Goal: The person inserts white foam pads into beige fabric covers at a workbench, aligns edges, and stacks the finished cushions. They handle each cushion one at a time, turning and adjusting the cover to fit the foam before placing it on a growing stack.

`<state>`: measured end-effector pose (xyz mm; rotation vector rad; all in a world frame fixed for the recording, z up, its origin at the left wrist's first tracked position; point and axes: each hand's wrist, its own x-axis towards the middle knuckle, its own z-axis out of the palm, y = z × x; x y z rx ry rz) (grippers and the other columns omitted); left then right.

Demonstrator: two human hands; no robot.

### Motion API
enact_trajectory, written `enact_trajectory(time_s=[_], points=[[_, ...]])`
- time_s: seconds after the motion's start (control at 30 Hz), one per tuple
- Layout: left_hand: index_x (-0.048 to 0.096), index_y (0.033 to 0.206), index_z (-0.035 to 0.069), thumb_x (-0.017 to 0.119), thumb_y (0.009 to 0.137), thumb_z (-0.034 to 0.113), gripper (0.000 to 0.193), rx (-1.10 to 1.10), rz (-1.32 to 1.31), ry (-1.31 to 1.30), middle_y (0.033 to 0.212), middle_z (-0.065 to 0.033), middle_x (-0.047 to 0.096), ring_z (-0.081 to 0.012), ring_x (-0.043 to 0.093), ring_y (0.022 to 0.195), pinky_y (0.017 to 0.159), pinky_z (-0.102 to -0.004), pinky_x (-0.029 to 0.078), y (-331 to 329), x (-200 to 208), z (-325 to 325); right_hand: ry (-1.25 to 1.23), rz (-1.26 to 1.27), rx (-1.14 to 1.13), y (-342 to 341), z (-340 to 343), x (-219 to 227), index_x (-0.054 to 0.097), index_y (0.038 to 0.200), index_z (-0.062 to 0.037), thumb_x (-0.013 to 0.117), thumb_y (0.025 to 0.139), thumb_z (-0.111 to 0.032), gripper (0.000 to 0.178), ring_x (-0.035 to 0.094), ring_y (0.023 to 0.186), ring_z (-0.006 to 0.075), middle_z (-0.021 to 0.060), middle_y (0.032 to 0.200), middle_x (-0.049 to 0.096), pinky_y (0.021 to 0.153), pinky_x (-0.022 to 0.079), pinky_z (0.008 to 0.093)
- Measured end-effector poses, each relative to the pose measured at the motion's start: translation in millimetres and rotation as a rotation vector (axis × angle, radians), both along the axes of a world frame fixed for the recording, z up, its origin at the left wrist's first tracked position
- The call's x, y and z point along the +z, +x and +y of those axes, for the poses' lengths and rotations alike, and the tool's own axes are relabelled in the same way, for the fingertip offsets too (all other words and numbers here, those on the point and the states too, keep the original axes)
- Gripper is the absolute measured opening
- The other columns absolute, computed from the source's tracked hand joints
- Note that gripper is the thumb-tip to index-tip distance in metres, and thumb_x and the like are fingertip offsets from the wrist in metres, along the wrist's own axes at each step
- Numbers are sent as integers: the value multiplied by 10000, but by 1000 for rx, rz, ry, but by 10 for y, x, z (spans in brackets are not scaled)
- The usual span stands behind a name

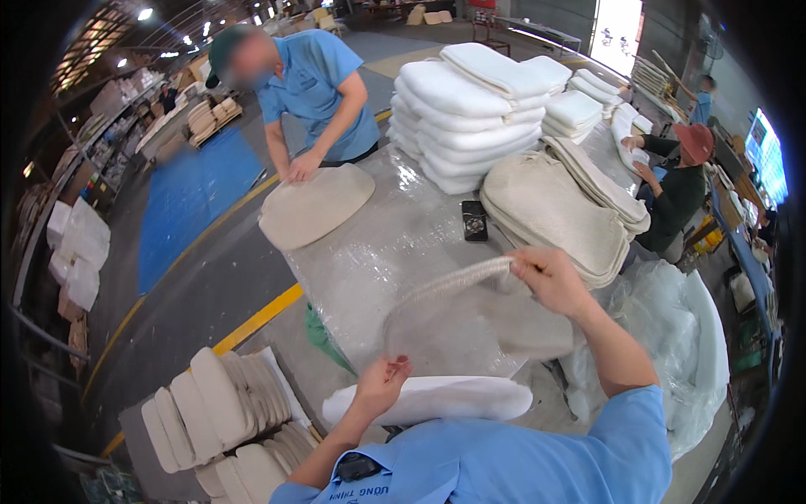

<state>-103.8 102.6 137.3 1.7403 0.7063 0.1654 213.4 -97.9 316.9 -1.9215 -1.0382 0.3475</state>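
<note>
A beige fabric cushion cover (537,323) is lifted at a slant over the near part of the table, blurred by motion. My right hand (550,277) pinches its piped upper edge. Just below the cover's left end, my left hand (383,386) has its fingers curled in. Whether they grip anything is too unclear to make out. A white cushion pad (432,400) lies between my body and the table's near edge, below both hands.
Stacks of white pads (470,109) and beige covers (554,210) fill the table's far right, beside a black device (474,220). A co-worker (319,101) handles a beige piece (319,206) opposite. Beige cushions (210,407) lie low left; plastic-wrapped white material (672,344) stands right.
</note>
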Motion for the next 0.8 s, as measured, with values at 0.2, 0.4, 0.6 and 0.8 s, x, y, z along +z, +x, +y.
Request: enact_trajectory(time_s=[0.2,0.4,0.6,0.8], points=[[751,1140,36,748,988,316,319,-32,-72,546,1045,-163,775,-286,746,982,880,-409,571,-58,1744,25,-60,17,-62,-59,7,-634,733,1089,20,666,1037,-122,166,523,712,140,93,788,629,657,459,332],[740,1082,2,622,1072,310,330,-620,-1091,-57,1023,-227,748,-427,726,971,920,-562,558,-220,2543,-66,-179,-19,-87,228,-42,-1243,667,974,27,640,1044,-149,192,468,739,90,-29,751,503,660,410,311],[737,1072,2,626,1069,325,342,-779,-1328,-224,1021,-227,748,-424,728,960,916,-561,559,-124,2481,-438,-262,-76,17,295,-72,-1423,725,1194,45,650,1072,-209,292,558,814,112,4,867,661,787,470,272],[735,1061,2,629,1067,340,354,-762,-1348,-210,1018,-227,748,-421,729,949,912,-559,559,-171,2464,-486,-216,-10,54,253,72,-1249,718,1251,73,663,1089,-280,392,569,883,106,3,950,692,825,465,262]])
